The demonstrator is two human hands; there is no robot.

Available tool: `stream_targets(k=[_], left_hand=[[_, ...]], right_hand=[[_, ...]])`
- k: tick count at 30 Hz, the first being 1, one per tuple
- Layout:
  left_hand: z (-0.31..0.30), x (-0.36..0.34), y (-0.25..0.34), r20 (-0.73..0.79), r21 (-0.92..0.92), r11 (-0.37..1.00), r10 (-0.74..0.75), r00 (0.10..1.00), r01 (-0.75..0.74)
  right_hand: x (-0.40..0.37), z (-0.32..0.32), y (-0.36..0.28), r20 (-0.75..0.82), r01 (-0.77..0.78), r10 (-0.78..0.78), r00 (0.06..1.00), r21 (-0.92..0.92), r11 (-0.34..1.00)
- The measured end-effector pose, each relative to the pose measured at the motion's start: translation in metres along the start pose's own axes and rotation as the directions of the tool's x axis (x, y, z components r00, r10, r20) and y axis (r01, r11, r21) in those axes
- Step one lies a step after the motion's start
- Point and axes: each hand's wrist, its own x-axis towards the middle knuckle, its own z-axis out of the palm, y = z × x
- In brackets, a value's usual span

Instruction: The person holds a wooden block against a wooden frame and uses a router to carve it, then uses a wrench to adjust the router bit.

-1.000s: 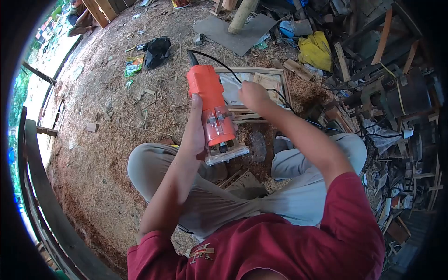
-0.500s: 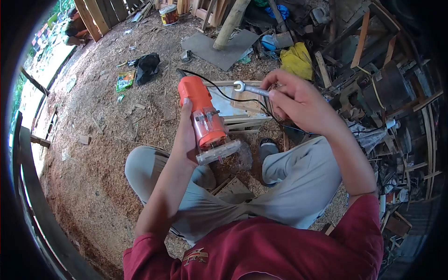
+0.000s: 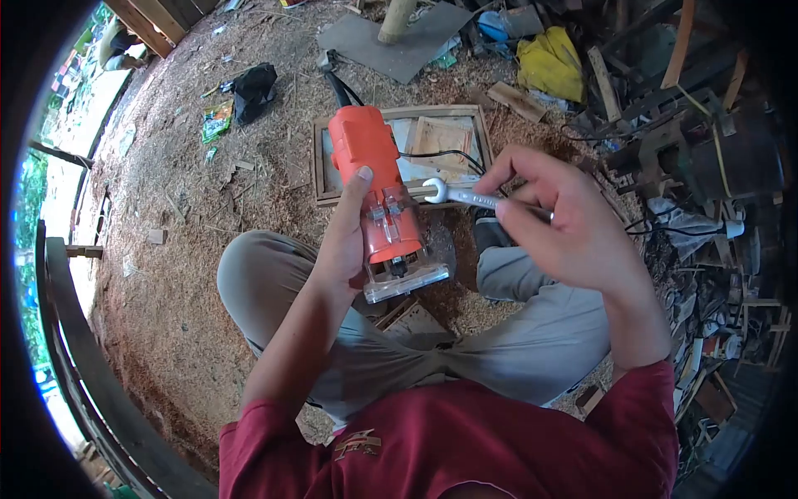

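Note:
An orange trim router (image 3: pixel 364 148) with a clear plastic base (image 3: pixel 407 283) is gripped in my left hand (image 3: pixel 342 241), whose thumb lies along its body. The router leans slightly, base toward me, and a dark collet (image 3: pixel 399 267) shows above the base plate. Between the thumb and fingers of my right hand (image 3: pixel 573 224) is a silver open-end wrench (image 3: pixel 465 196). Its open jaw points left, close beside the router's clear housing. A black cord runs from the router's far end.
Beyond the router, a wooden frame (image 3: pixel 401 108) lies on the sawdust-covered ground. A black plastic bag (image 3: pixel 252 90) and a green packet (image 3: pixel 217 121) are at the left. A yellow sack (image 3: pixel 551 65) and scrap wood lie at the right. Wooden rails (image 3: pixel 83 358) border the left side.
My right hand has brought the wrench lower, nearer the router's clear housing. The router has shifted slightly right and toward me, and the view has tilted so the wooden frame shows more.

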Motion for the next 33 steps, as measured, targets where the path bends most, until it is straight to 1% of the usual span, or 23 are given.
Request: stream_targets(k=[2, 3, 4, 6, 8, 9, 12, 14, 17, 18, 21, 26, 29, 33], left_hand=[[0.0, 0.005, -0.004, 0.002, -0.024, 1.0, -0.008, 1.0, 0.008], [0.002, 0.005, -0.003, 0.003, -0.044, 0.999, -0.021, 1.0, 0.021], [0.004, 0.004, -0.003, 0.006, -0.065, 0.997, -0.034, 0.999, 0.035], [0.01, 0.005, -0.003, -0.054, 0.035, 0.999, -0.032, 0.998, 0.034], [0.018, 0.006, -0.005, -0.125, 0.107, 0.994, -0.008, 0.992, 0.022], [0.016, 0.006, -0.008, -0.113, 0.132, 0.991, -0.004, 0.994, 0.019], [0.011, 0.006, -0.012, -0.033, 0.171, 0.985, -0.023, 0.999, 0.028], [0.011, 0.007, -0.016, -0.017, 0.221, 0.975, -0.012, 1.0, 0.016], [0.003, 0.008, -0.023, -0.004, 0.274, 0.961, -0.024, 1.0, 0.024], [0.001, 0.007, -0.024, -0.004, 0.287, 0.958, -0.032, 0.999, 0.032], [0.003, 0.005, -0.025, -0.022, 0.257, 0.965, -0.05, 0.999, 0.054], [0.0, 0.005, -0.026, -0.021, 0.219, 0.975, -0.032, 0.999, 0.036], [0.002, 0.005, -0.022, -0.028, 0.214, 0.976, -0.046, 0.999, 0.05], [-0.001, 0.004, -0.022, -0.018, 0.231, 0.972, -0.032, 0.999, 0.035]], right_hand=[[-0.004, -0.002, 0.004, 0.012, 0.017, -0.015, 1.0, -0.131, 0.991], [-0.005, -0.002, 0.006, -0.008, 0.024, -0.025, 1.0, -0.113, 0.993], [-0.005, 0.0, 0.01, -0.036, 0.058, -0.063, 0.997, -0.137, 0.989], [-0.005, 0.003, 0.017, -0.095, 0.118, -0.137, 0.986, -0.189, 0.975], [-0.008, 0.002, 0.014, -0.077, 0.103, -0.124, 0.989, -0.233, 0.967], [-0.01, 0.0, 0.014, -0.053, 0.121, -0.141, 0.989, -0.273, 0.954], [-0.008, 0.002, 0.02, -0.061, 0.195, -0.225, 0.972, -0.318, 0.928], [-0.007, 0.003, 0.021, -0.07, 0.201, -0.236, 0.969, -0.329, 0.923], [-0.005, 0.005, 0.023, -0.047, 0.162, -0.195, 0.98, -0.384, 0.909], [-0.004, 0.006, 0.024, -0.054, 0.168, -0.203, 0.978, -0.385, 0.908], [-0.003, 0.01, 0.028, -0.061, 0.183, -0.225, 0.973, -0.393, 0.901], [-0.002, 0.017, 0.026, -0.059, 0.174, -0.217, 0.975, -0.411, 0.895], [-0.002, 0.017, 0.015, -0.038, 0.083, -0.109, 0.993, -0.419, 0.904], [0.0, 0.019, 0.013, -0.029, 0.059, -0.078, 0.997, -0.42, 0.906]])
